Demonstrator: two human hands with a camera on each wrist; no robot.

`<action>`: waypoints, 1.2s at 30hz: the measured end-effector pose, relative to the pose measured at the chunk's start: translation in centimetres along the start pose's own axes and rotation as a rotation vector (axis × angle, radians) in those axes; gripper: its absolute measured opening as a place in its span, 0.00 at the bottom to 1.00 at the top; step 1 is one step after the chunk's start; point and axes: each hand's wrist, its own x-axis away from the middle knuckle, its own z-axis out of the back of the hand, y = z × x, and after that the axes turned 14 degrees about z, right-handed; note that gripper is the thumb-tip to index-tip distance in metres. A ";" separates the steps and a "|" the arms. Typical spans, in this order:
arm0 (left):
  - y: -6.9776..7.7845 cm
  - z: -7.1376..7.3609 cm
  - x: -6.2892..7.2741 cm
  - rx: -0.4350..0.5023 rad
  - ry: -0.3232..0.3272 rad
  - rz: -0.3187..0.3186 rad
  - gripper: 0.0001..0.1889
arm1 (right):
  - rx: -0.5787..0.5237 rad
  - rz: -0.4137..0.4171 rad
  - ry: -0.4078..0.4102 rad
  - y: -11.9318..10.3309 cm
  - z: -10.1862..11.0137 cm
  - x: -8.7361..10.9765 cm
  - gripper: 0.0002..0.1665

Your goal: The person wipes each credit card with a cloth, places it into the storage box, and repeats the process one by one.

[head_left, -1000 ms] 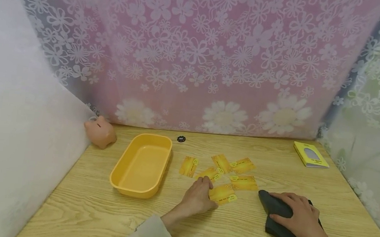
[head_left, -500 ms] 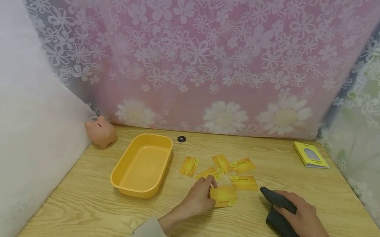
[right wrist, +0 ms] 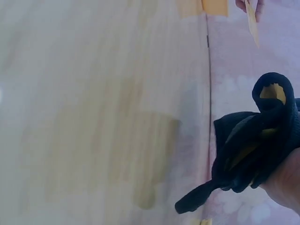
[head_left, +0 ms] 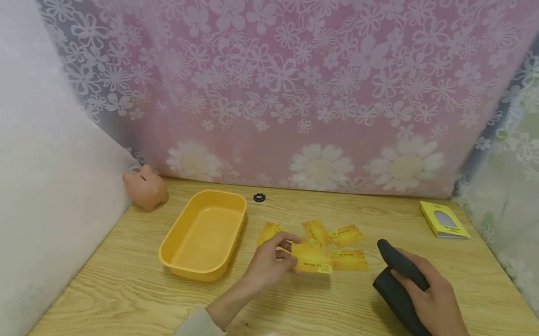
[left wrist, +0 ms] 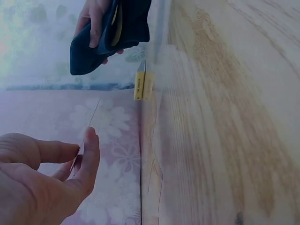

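In the head view my left hand (head_left: 269, 261) pinches a yellow-orange printed card (head_left: 311, 259) by its left edge, raised over the table. The left wrist view shows this card (left wrist: 94, 111) nearly edge-on between thumb and fingers. Behind it lie several like cards (head_left: 351, 260), partly covered by the held one. To the right, my right hand (head_left: 438, 300) grips a dark fabric pouch (head_left: 398, 302) with the thumb on the near side of its upper flap. The right wrist view shows the pouch (right wrist: 246, 150) folded and gaping, with yellowish lining and a short dangling strap (right wrist: 194, 197).
A yellow-orange plastic tub (head_left: 166, 258) stands left of the cards. Beyond it are a pink piggy bank (head_left: 145, 189) and a black round chip (head_left: 259, 197). A yellow booklet (head_left: 443, 221) lies at the back right. Flowered cloth (head_left: 259, 79) walls the wooden table's back.
My left hand has picked the nearest card off the table and lifted it up and away from me. My right hand has raised the pouch, its flap parting from the body and its strap hanging.
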 end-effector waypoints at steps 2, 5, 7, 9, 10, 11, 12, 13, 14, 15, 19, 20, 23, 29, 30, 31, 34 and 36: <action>0.2 0.1 0.0 0.059 0.006 -0.001 0.20 | -0.010 0.018 0.033 -0.4 -0.3 -0.4 0.32; 0.5 0.3 0.1 0.109 0.021 0.008 0.20 | -0.024 0.052 0.053 -1.3 -0.8 -1.1 0.33; 0.7 0.4 0.2 0.122 0.027 0.011 0.21 | -0.028 0.091 0.044 -2.0 -1.2 -1.7 0.36; 0.8 0.6 0.3 0.131 0.028 0.015 0.22 | -0.036 0.139 0.022 -2.8 -1.8 -2.3 0.41; 0.9 0.7 0.3 0.130 0.028 0.014 0.23 | -0.046 0.165 0.010 -3.1 -2.0 -2.6 0.43; 1.0 0.7 0.3 0.127 0.030 0.016 0.23 | -0.057 0.193 -0.001 -3.5 -2.3 -3.0 0.46; 1.0 0.8 0.3 0.126 0.029 0.016 0.24 | -0.077 0.219 -0.013 -3.9 -2.6 -3.3 0.47; 1.1 0.8 0.3 0.127 0.027 0.015 0.25 | -0.095 0.247 -0.022 -4.3 -2.8 -3.6 0.48; 1.2 0.8 0.3 0.120 0.030 0.018 0.26 | -0.117 0.269 -0.027 -4.7 -3.0 -3.9 0.48; 1.3 0.9 0.4 0.117 0.031 0.018 0.27 | -0.136 0.294 -0.030 -5.0 -3.3 -4.3 0.47; 1.7 0.9 0.3 0.109 0.050 0.008 0.29 | -0.199 0.330 -0.040 -6.2 -4.2 -5.5 0.42; 1.9 0.9 0.3 0.112 0.058 0.004 0.30 | -0.208 0.326 -0.042 -6.5 -4.4 -5.8 0.41; 2.3 1.0 0.2 0.142 0.081 -0.018 0.30 | -0.232 0.306 -0.029 -7.4 -5.3 -6.7 0.39; 3.2 1.1 -0.2 0.200 0.124 -0.083 0.29 | -0.219 0.270 0.039 -9.7 -7.3 -8.8 0.33; 3.4 1.1 -0.3 0.203 0.128 -0.096 0.29 | -0.216 0.266 0.048 -10.1 -7.6 -9.1 0.32; 3.6 1.1 -0.4 0.206 0.132 -0.106 0.29 | -0.217 0.262 0.057 -10.4 -7.9 -9.4 0.32; 4.1 1.1 -0.6 0.223 0.136 -0.122 0.29 | -0.211 0.263 0.072 -11.1 -8.7 -10.1 0.31; 4.3 1.1 -0.6 0.242 0.136 -0.125 0.29 | -0.225 0.266 0.071 -11.5 -9.2 -10.5 0.30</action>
